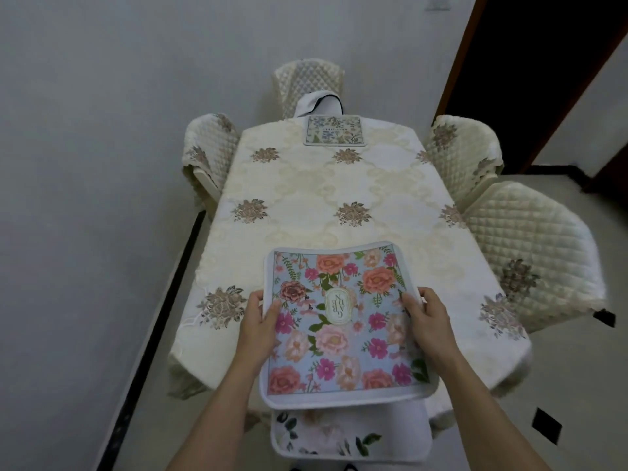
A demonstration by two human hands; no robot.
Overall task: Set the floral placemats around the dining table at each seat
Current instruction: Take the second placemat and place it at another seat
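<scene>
A light-blue floral placemat (339,334) with pink and orange roses is held over the near end of the dining table (339,205). My left hand (260,321) grips its left edge and my right hand (426,317) grips its right edge. Its near edge hangs past the table end. Below it, nearer to me, a white floral placemat (346,436) shows, partly hidden by the blue one. A pale botanical placemat (334,130) lies flat at the table's far end.
A cream embroidered tablecloth covers the table. Quilted cream chairs stand at the far end (307,85), the left (209,151), and two on the right (465,154) (530,253). A wall runs close along the left side; a dark doorway (530,62) opens at the back right.
</scene>
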